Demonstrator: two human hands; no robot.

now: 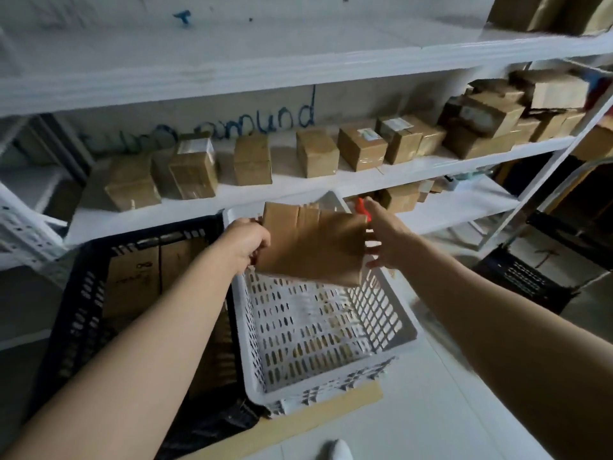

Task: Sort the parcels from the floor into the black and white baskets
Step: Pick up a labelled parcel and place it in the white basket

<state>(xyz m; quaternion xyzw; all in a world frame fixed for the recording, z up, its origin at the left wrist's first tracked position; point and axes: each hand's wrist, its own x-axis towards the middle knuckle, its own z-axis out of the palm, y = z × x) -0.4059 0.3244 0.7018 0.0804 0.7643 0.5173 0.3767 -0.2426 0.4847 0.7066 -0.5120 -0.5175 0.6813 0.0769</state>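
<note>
Black basket (83,293) sits left, cardboard already inside. Left hand (247,242) pinches the brown parcel (313,245) by its left edge, above the white basket (318,330), which looks empty. Right hand (386,235) hovers just beside it, fingers spread wide. With only 1 hand gripping, it could tip and clip the rim.

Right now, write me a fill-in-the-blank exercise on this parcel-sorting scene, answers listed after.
1. The brown cardboard parcel is held above the ____ perforated plastic basket.
2. The left hand grips the parcel's ____ edge.
3. The right hand is beside the parcel with fingers ____.
4. The black perforated plastic basket stands to the ____ of the white one.

Answers: white; left; spread; left
</note>
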